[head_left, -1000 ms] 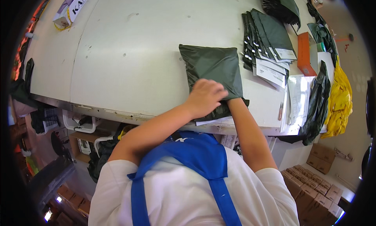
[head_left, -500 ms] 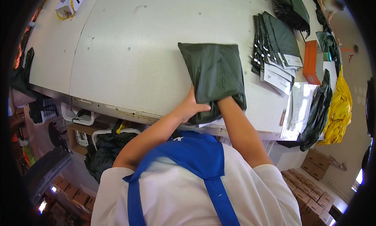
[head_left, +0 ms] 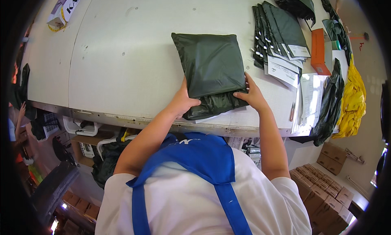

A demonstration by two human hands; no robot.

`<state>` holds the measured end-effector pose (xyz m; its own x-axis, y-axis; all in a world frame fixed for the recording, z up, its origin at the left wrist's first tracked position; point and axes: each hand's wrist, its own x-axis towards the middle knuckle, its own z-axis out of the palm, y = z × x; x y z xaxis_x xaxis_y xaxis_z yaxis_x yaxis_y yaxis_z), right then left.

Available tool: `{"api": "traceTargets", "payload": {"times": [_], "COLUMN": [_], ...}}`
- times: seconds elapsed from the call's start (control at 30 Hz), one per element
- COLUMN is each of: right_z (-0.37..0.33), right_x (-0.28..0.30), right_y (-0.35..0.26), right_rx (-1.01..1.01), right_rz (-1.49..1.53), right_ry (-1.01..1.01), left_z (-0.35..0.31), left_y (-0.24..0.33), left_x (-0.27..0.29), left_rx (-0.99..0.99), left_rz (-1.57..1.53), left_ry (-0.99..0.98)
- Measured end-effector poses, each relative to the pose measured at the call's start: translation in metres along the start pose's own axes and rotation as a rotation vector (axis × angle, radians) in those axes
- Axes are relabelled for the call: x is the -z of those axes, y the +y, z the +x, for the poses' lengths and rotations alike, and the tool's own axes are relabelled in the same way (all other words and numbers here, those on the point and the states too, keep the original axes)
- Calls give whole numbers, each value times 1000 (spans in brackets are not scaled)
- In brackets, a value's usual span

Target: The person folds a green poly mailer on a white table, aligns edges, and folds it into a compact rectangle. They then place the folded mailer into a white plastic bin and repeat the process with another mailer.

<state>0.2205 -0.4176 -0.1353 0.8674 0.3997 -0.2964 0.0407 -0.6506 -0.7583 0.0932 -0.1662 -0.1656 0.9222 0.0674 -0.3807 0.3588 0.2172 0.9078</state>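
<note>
A dark green, glossy plastic mailer bag [head_left: 209, 72], flat, roughly rectangular and slightly puffed by what is inside, is seen near the centre of the frame on a wide white worktable [head_left: 122, 52]. Its lower end is crumpled and folded under, and a white sheet shows beneath that end at the table's near edge.

The left hand [head_left: 183, 101] is pressed against the bag's lower left corner, with the fingers curled onto the crumpled plastic. The right hand [head_left: 251, 94] is laid against the lower right corner, its fingers spread and flat on the bag's edge. Neither hand is closed around the bag; both are held against it from the sides.

To the right of the bag, a fanned stack of similar dark green mailers with white paper labels [head_left: 281, 39] is laid out, and an orange box [head_left: 318, 52] is seen beyond it. Yellow fabric [head_left: 352, 100] is draped at the right of the frame.

Compared with half a second earlier, the hands are now seen apart at the two lower corners, where they were close together at the lower edge. The bag is left in much the same place.
</note>
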Motion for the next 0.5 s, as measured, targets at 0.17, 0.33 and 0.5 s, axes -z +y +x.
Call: {"api": "traceTargets", "payload": {"times": [0.17,0.33,0.5], "right_z": [-18,-45,-31], "right_x": [-35,-52,-32], "right_y": [0,-3,-45], "right_rx": [-230,-261,-182], "right_rz": [-122,109,655], "right_ry": [-13,44,125], "left_z": [-21,-43,-10], "left_y": [17,29,100], "left_x": [13,17,57], "left_rx": [31,123,-36], "left_rz": [333,540,42], "left_ry": [9,2,-199]}}
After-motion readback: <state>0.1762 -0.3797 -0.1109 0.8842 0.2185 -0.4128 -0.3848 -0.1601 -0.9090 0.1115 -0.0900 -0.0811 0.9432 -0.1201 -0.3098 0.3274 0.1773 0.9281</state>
